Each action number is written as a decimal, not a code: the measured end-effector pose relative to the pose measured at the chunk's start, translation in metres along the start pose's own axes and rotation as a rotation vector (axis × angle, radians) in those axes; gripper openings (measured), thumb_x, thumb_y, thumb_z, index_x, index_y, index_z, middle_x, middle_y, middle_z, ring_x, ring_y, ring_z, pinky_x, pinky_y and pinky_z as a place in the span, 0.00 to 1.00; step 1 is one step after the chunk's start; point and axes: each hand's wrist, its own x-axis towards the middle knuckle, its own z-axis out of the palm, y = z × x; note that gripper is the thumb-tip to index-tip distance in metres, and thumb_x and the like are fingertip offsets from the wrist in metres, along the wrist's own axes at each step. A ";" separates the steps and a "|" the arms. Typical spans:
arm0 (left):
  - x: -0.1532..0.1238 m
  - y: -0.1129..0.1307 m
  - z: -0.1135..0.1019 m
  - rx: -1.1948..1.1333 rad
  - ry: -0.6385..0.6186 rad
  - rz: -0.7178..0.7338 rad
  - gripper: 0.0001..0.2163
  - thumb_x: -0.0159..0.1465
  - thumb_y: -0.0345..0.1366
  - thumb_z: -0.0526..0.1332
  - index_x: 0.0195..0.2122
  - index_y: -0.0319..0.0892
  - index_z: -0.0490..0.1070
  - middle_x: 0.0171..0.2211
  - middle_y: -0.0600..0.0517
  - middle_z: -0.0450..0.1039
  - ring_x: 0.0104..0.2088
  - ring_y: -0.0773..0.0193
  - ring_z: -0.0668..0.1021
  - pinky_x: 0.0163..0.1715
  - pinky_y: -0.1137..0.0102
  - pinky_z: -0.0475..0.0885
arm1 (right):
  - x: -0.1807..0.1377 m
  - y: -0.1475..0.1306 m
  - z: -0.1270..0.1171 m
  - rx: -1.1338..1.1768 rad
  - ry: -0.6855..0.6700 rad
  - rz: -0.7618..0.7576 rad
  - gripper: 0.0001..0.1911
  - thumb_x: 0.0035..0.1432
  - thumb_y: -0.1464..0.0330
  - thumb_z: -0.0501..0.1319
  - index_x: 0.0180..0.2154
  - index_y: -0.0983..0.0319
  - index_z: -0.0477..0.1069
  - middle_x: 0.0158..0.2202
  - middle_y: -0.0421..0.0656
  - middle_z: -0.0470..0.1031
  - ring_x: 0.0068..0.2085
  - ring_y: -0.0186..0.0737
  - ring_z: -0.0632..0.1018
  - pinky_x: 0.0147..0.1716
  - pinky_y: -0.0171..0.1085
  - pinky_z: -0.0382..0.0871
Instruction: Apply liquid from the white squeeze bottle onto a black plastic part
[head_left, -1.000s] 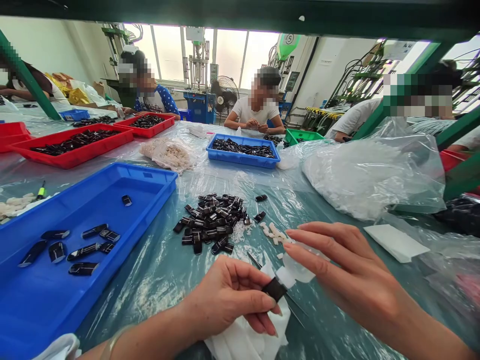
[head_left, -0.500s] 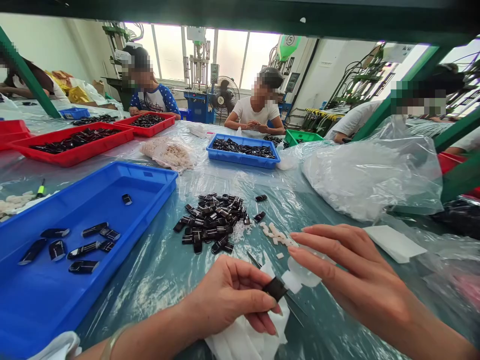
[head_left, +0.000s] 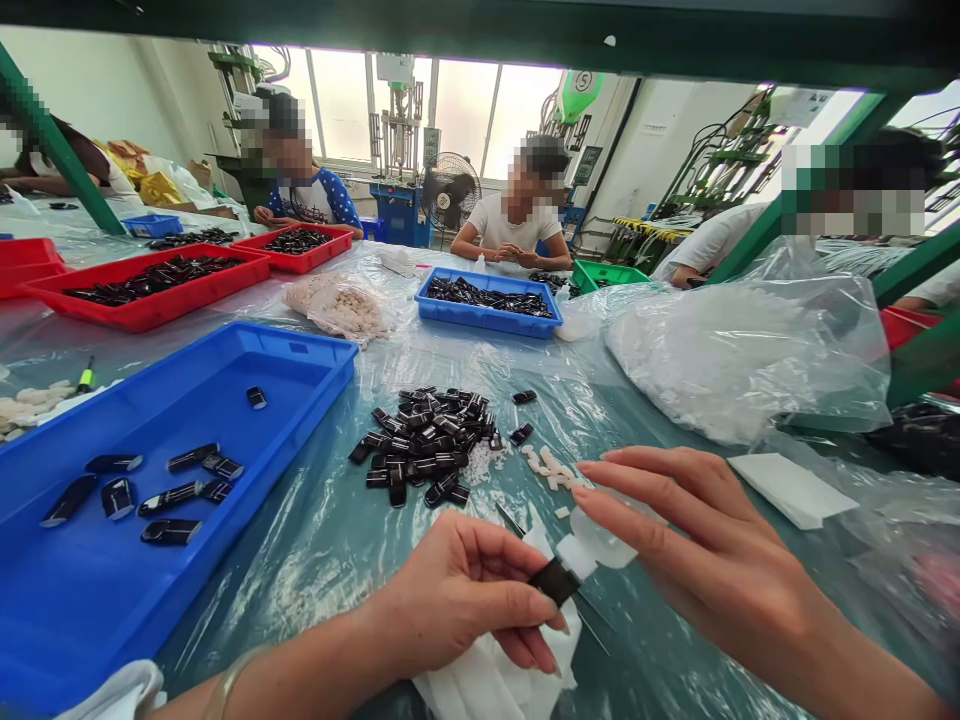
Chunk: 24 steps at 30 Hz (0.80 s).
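Small black part [head_left: 553,580], pinched in my left hand [head_left: 457,590] low over the desk [head_left: 330,540], its end touching a white piece [head_left: 592,545] pinched by my right hand [head_left: 697,540]; white cloth [head_left: 487,680] beneath, black parts pile [head_left: 427,445] beyond, blue tray [head_left: 172,480] left.

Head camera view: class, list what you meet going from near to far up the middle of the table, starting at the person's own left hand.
Left hand gripping a small black part → pile of black parts → far blue tray of black parts → seated person in white shirt.
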 end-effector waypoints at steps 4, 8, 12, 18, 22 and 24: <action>0.000 0.000 0.000 0.007 -0.008 -0.001 0.09 0.47 0.31 0.67 0.29 0.32 0.76 0.25 0.47 0.76 0.20 0.69 0.77 0.20 0.79 0.71 | -0.007 0.003 -0.002 -0.005 -0.041 -0.012 0.14 0.60 0.78 0.50 0.45 0.63 0.69 0.47 0.49 0.71 0.48 0.49 0.69 0.41 0.47 0.62; 0.000 -0.001 0.000 0.018 -0.016 -0.002 0.09 0.47 0.31 0.67 0.30 0.32 0.76 0.25 0.47 0.76 0.20 0.69 0.77 0.20 0.79 0.71 | -0.008 0.004 -0.004 0.002 -0.041 -0.030 0.14 0.61 0.78 0.49 0.44 0.63 0.69 0.47 0.49 0.71 0.47 0.49 0.69 0.40 0.48 0.62; 0.000 -0.001 0.000 0.028 -0.020 0.004 0.09 0.48 0.31 0.67 0.30 0.32 0.76 0.24 0.47 0.75 0.20 0.69 0.77 0.20 0.79 0.71 | -0.005 0.004 -0.005 0.002 -0.026 -0.026 0.13 0.61 0.77 0.50 0.43 0.62 0.69 0.45 0.48 0.72 0.46 0.48 0.70 0.39 0.47 0.62; 0.000 0.000 -0.001 0.020 -0.020 0.000 0.09 0.48 0.31 0.67 0.30 0.32 0.75 0.25 0.47 0.76 0.20 0.69 0.77 0.19 0.79 0.71 | 0.000 0.001 -0.001 -0.049 0.012 -0.016 0.12 0.61 0.77 0.50 0.43 0.63 0.69 0.44 0.49 0.73 0.46 0.48 0.70 0.40 0.48 0.61; 0.000 -0.001 -0.001 0.034 -0.012 0.007 0.09 0.48 0.32 0.67 0.30 0.32 0.75 0.25 0.47 0.75 0.20 0.69 0.77 0.19 0.80 0.71 | 0.001 -0.002 0.002 -0.074 0.030 -0.001 0.13 0.63 0.74 0.48 0.43 0.61 0.69 0.44 0.47 0.74 0.47 0.47 0.71 0.41 0.47 0.60; 0.000 -0.001 0.000 0.040 -0.006 0.009 0.09 0.48 0.32 0.67 0.30 0.32 0.76 0.24 0.47 0.75 0.20 0.69 0.77 0.19 0.79 0.71 | 0.000 -0.002 0.001 -0.087 0.037 -0.002 0.14 0.64 0.72 0.46 0.43 0.60 0.69 0.44 0.46 0.74 0.47 0.47 0.71 0.41 0.47 0.60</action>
